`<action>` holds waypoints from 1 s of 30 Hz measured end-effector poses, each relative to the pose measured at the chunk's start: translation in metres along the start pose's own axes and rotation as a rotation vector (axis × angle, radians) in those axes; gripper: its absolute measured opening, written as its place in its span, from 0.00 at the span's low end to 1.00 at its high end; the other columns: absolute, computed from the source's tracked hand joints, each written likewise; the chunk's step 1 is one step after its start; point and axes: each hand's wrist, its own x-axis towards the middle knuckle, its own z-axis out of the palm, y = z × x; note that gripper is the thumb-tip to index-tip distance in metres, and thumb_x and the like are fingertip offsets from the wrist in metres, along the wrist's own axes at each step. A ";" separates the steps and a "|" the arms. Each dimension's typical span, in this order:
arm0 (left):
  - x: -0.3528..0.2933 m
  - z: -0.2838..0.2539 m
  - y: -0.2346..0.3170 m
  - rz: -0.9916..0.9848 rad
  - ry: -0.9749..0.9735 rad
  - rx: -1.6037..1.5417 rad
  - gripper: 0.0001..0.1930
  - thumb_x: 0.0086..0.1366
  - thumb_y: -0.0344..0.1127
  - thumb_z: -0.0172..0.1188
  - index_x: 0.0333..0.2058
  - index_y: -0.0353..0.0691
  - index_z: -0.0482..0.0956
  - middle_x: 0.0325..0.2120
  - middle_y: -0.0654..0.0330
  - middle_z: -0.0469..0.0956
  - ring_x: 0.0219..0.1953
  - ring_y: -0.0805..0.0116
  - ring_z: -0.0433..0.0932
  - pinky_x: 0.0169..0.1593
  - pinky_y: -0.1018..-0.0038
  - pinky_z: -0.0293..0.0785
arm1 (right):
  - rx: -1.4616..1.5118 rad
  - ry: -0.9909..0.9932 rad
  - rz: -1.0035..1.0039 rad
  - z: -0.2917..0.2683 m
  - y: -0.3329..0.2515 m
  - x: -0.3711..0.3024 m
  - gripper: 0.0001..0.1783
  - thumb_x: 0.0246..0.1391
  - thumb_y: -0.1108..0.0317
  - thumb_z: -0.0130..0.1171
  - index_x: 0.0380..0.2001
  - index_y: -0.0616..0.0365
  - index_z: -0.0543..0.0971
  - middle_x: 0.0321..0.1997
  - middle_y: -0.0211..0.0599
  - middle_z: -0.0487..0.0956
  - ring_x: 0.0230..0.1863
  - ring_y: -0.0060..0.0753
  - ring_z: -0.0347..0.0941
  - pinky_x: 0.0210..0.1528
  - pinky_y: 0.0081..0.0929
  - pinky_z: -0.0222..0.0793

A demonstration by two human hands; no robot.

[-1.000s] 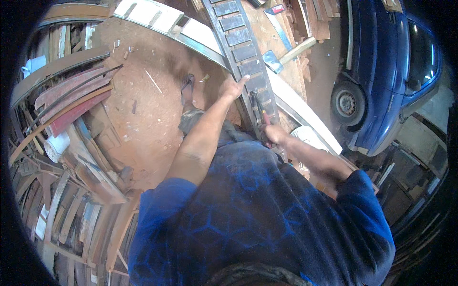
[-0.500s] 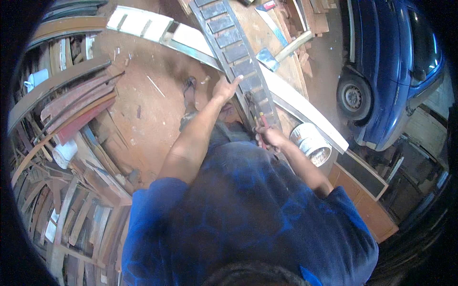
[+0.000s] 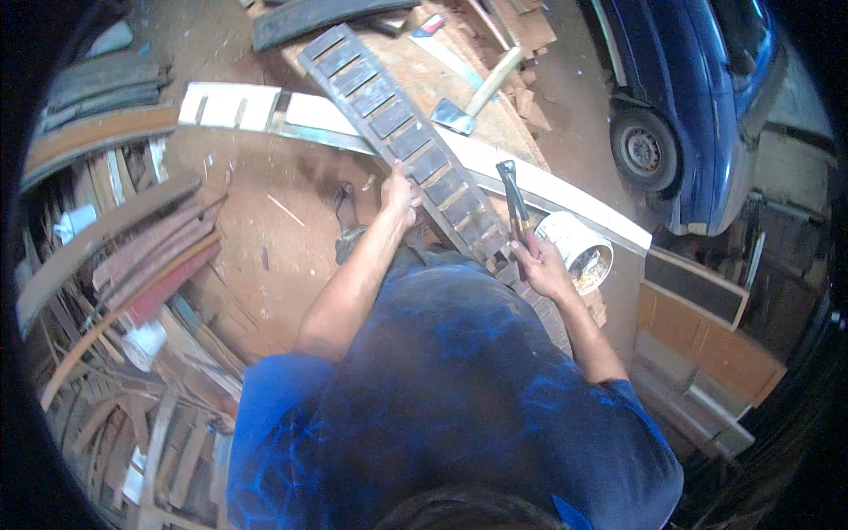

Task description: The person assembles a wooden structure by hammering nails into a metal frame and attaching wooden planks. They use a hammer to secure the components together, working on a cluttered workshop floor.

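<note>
A dark, long wooden piece with slats across it (image 3: 413, 140) lies slantwise before me, over a white board (image 3: 322, 117). My left hand (image 3: 402, 199) is closed on its left edge, thumb on top. In my right hand (image 3: 539, 265) is a pair of pliers (image 3: 518, 208) with dark jaws and red handles, held upright just right of the slatted piece. The jaws point away from me and are apart from the wood. The near end of the slatted piece passes close to my body and is partly hidden.
A white bucket (image 3: 576, 252) with scraps inside stands right of my right hand. Beyond the slatted piece, a hatchet (image 3: 473, 97) and a handsaw (image 3: 444, 55) lie on a wooden surface. A blue vehicle (image 3: 698, 97) stands at right. Stacked boards (image 3: 150, 256) fill the left side.
The pliers have come up off the slatted piece and moved right, jaws now clear of it. My left hand has shifted slightly left and nearer along the edge.
</note>
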 end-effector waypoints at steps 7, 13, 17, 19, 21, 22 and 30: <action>-0.053 0.124 -0.006 -0.294 -0.423 -0.441 0.26 0.78 0.52 0.35 0.51 0.33 0.70 0.39 0.51 0.79 0.41 0.58 0.79 0.47 0.62 0.77 | -0.211 0.397 -0.105 0.011 0.018 -0.040 0.21 0.58 0.67 0.57 0.54 0.62 0.76 0.47 0.58 0.80 0.52 0.61 0.75 0.56 0.48 0.69; -0.060 0.166 -0.026 -0.337 -0.426 -0.228 0.27 0.78 0.51 0.34 0.57 0.33 0.68 0.51 0.48 0.76 0.51 0.52 0.78 0.55 0.59 0.76 | -0.121 0.695 -0.244 0.022 0.050 -0.062 0.41 0.51 0.78 0.59 0.69 0.63 0.57 0.61 0.56 0.70 0.63 0.64 0.65 0.64 0.51 0.64; -0.067 0.180 -0.068 -0.320 -0.316 -0.009 0.31 0.78 0.51 0.32 0.64 0.28 0.61 0.61 0.41 0.68 0.61 0.48 0.71 0.62 0.56 0.72 | 0.063 0.713 -0.113 0.018 0.083 -0.099 0.41 0.53 0.75 0.59 0.69 0.62 0.56 0.60 0.59 0.69 0.62 0.69 0.65 0.63 0.53 0.65; -0.071 0.202 -0.090 -0.292 -0.287 0.086 0.33 0.78 0.53 0.29 0.67 0.28 0.55 0.65 0.40 0.63 0.66 0.48 0.65 0.67 0.57 0.68 | -0.061 0.721 -0.026 0.036 0.123 -0.107 0.38 0.56 0.71 0.59 0.68 0.62 0.57 0.60 0.61 0.68 0.61 0.70 0.67 0.62 0.53 0.66; -0.079 0.233 -0.114 -0.273 -0.295 0.193 0.33 0.78 0.53 0.27 0.68 0.30 0.55 0.65 0.42 0.63 0.66 0.50 0.66 0.69 0.59 0.66 | -0.069 0.677 0.077 0.055 0.172 -0.113 0.37 0.58 0.67 0.58 0.68 0.62 0.58 0.60 0.63 0.68 0.60 0.71 0.67 0.62 0.53 0.67; -0.083 0.248 -0.130 -0.265 -0.361 0.271 0.37 0.77 0.57 0.24 0.68 0.30 0.54 0.66 0.41 0.62 0.68 0.49 0.62 0.71 0.56 0.61 | 0.001 0.615 0.119 0.066 0.189 -0.118 0.36 0.59 0.65 0.58 0.67 0.63 0.59 0.59 0.64 0.69 0.59 0.72 0.68 0.62 0.54 0.67; -0.116 0.336 -0.208 -0.271 -0.517 0.775 0.39 0.75 0.63 0.25 0.72 0.39 0.49 0.72 0.43 0.50 0.71 0.41 0.54 0.73 0.49 0.46 | 0.178 0.427 0.197 0.090 0.252 -0.151 0.35 0.62 0.57 0.56 0.66 0.63 0.61 0.61 0.68 0.69 0.60 0.70 0.69 0.60 0.53 0.67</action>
